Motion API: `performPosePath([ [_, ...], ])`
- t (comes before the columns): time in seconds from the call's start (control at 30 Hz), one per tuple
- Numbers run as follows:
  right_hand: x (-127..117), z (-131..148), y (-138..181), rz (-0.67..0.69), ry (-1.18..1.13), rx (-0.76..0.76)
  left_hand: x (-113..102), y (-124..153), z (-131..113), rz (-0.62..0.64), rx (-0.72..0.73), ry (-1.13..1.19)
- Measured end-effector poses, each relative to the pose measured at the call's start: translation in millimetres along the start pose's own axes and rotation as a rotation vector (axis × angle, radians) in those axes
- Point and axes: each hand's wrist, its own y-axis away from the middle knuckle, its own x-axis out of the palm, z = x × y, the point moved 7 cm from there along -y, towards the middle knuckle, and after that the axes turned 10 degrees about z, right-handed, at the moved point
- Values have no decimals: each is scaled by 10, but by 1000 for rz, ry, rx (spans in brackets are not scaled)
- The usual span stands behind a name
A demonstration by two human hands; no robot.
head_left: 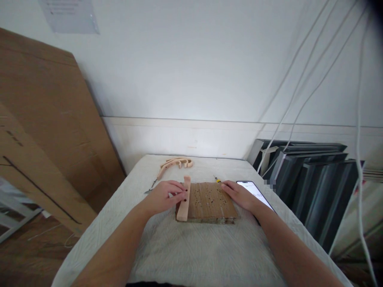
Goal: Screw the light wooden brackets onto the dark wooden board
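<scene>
A pale wooden piece [183, 210], long and narrow with dark spots on its face, lies along the left side of a stacked cardboard block [209, 201]. The fingertips and thumb of my left hand [163, 196] hold its left edge at about the middle. Many small holes pit the cardboard. My right hand [237, 193] rests on the block's upper right corner with its fingers stretched out, close to a small tool with a yellow and black handle [218, 180]. Whether those fingers touch the tool is hard to make out.
Curved wooden pieces [176, 162] lie at the back of the cloth-covered table [209, 255], near a thin metal tool [151, 188]. A lit phone [250, 187] sits under my right forearm. Large cardboard [54, 119] stands left; dark panels [317, 191] and hanging white cables [299, 83] are right.
</scene>
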Motion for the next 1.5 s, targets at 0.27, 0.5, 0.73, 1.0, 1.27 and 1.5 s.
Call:
performPosePath([
  [0.27,-26,-81,-23,-59,111,67,-116,35,254,-28,-26,94],
  [0.5,2,-105,-45,-29,128,47,203,-43,277,154,80,-130],
  [0.73,5,-109,-45,-28,132,43,146,-26,215,97,58,-143],
  [1.0,-7,-78,-31,-39,155,51,138,-32,167,75,43,-109],
  [1.27,-15,-31,-15,-39,155,6,95,-31,129,52,51,-118],
  [1.5,-51,-82,-10,-45,205,68,-82,5,201,-41,-11,-22],
])
